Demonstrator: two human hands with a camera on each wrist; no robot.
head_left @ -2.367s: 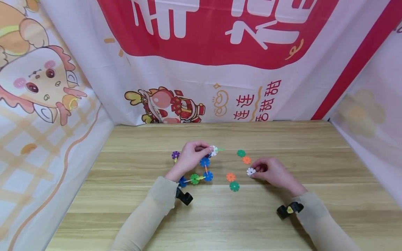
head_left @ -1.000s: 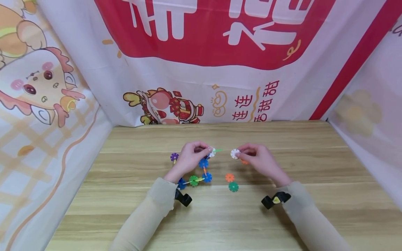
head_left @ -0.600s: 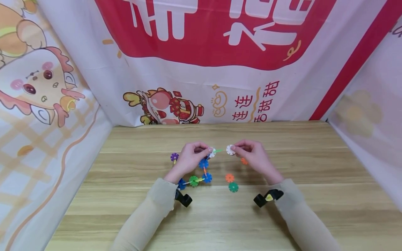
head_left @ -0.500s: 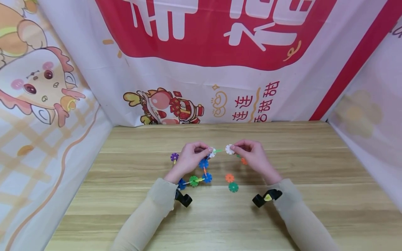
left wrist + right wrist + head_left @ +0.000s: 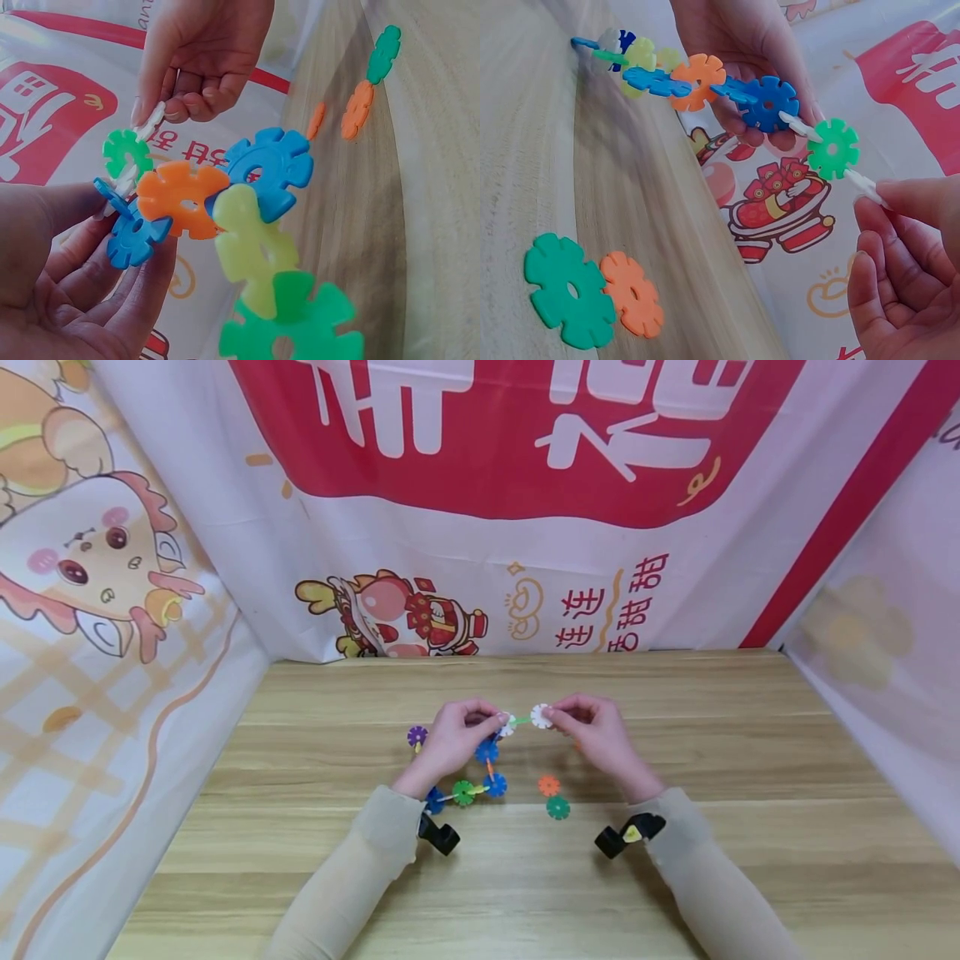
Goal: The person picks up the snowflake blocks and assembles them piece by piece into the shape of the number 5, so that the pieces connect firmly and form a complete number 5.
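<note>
My left hand (image 5: 453, 739) pinches one end of a chain of notched interlocking plastic discs. Orange (image 5: 184, 199), blue (image 5: 270, 172), yellow (image 5: 251, 244) and green pieces show along it in the left wrist view. At the held end, a white disc joins a bright green disc (image 5: 832, 148) that points towards the right. Between thumb and fingers, my right hand (image 5: 596, 739) grips another white disc (image 5: 540, 717), its edge right at a notch of the bright green one. The chain hangs in a bent line, partly behind my left hand, with a purple disc (image 5: 417, 737) showing beyond it.
On the wooden table (image 5: 510, 885), a loose orange disc (image 5: 549, 786) lies touching a dark green disc (image 5: 558, 808). Another orange disc (image 5: 316, 121) is largely hidden by my right hand in the head view. Printed cloth (image 5: 465, 568) walls the table's back and sides.
My right hand has carried its white disc left and away from me, up to the bright green disc at the chain's end. My left hand has stayed nearly still.
</note>
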